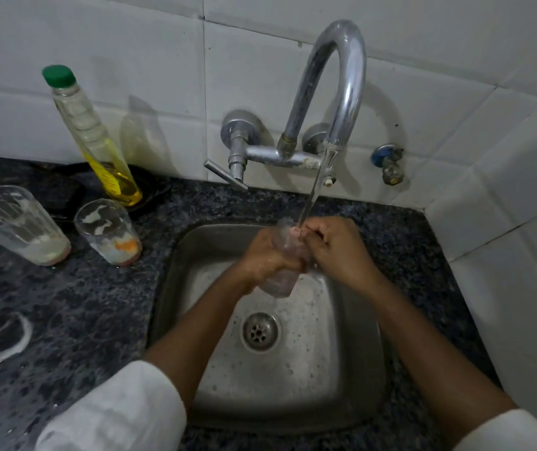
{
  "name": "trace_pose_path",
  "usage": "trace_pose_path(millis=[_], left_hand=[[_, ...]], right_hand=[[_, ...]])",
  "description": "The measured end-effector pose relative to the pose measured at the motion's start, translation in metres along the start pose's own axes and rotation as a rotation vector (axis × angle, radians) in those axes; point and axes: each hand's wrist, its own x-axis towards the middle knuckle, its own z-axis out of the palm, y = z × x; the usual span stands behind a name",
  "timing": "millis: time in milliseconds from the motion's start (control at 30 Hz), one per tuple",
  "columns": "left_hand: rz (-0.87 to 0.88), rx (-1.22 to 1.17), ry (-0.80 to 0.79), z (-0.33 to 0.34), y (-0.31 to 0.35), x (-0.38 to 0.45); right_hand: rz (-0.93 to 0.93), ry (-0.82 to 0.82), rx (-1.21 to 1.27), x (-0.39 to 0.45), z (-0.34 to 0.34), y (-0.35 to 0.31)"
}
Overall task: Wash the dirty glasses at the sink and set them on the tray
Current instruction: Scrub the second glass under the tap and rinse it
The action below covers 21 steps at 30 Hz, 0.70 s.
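white tiled wall (130, 43) behind a steel sink (351, 369). we grip a glass (282, 278) in our left hand (267, 258) over the basin, under the tap (342, 76) stream; our right hand (335, 249) fingers curl at its rim. two dirty glasses (19, 226) wait on the dark counter (65, 320) beside a soap bottle (94, 138).

My counter (75, 307) is dark speckled stone, with a steel sink (351, 369) set into it in the corner against the white tiled wall. To my left two dirty glasses stand on it near each other, the bigger one (19, 226) smeared with white, the smaller one (109, 231) holding white and orange dregs. Behind them stands a bottle (98, 141) of yellow liquid with a green cap, and a whitish ring mark (11, 338) shows on the stone nearer me.
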Motion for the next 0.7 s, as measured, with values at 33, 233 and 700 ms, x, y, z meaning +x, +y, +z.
trace_pose_path(millis=[33,233,700], left_hand=[[0.027,0.192,0.215,0.011,0.000,0.000],[0.003,-0.007,-0.050,-0.007,0.005,-0.007],[-0.053,1.426,-0.055,0.008,0.026,-0.007]], right_hand=[[0.032,0.033,-0.088,0.002,0.006,-0.002],[0.046,0.074,0.114,-0.006,0.009,-0.001],[0.809,0.152,0.467,-0.015,0.074,0.020]])
